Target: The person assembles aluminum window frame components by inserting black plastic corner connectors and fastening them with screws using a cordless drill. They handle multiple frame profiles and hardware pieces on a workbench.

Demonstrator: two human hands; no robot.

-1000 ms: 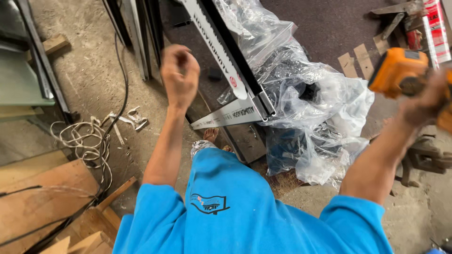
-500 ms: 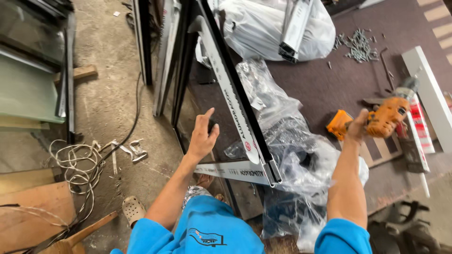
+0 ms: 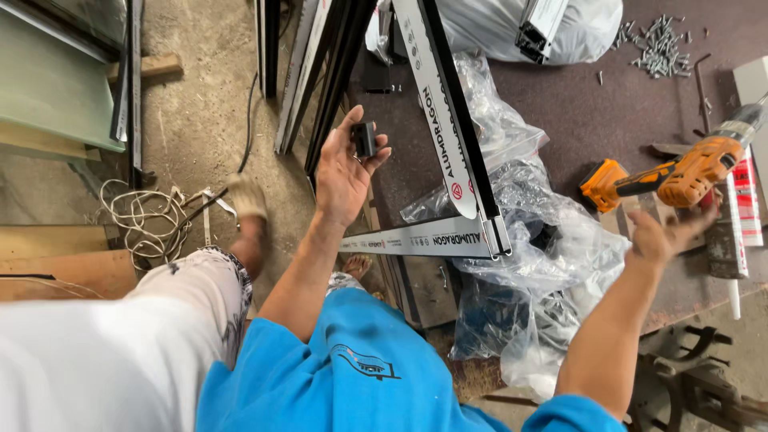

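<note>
**So, small black part in the left hand, drill just out of the right**

Okay, watching the head cam here. The small black block (image 3: pixel 365 138) is pinched up at the fingertips of the left hand (image 3: pixel 344 172), thumb on one side and the first fingers curled over the other. That arm is stretched forward with the palm turned up toward me and the wrist bent back a bit, so the part sits up in the air over the dark bench top (image 3: pixel 576 120), just left of the white-and-black aluminium frame (image 3: pixel 448 152).

The frame's corner (image 3: pixel 494 236) points toward the right, lying on a heap of crumpled clear plastic wrap (image 3: pixel 544 256).

The right hand (image 3: pixel 664 236) is out to the side, forearm angled up from the elbow, fingers spread loose and holding nothing. It hovers right under the orange cordless drill (image 3: pixel 680 178), which lies on the bench with its chuck pointing up to the right; I can't tell if a fingertip touches it. Next to the drill there's a sealant tube (image 3: pixel 740 216), and further back a scatter of screws (image 3: pixel 660 36) plus a bag with a profile offcut in it (image 3: pixel 544 28).

On the left of the view, concrete floor (image 3: pixel 200 120) with a tangle of cord (image 3: pixel 144 220), glass panes (image 3: pixel 48 88) leaning, and a foot (image 3: pixel 246 200). Blue shirt (image 3: pixel 360 368) fills the bottom.
</note>
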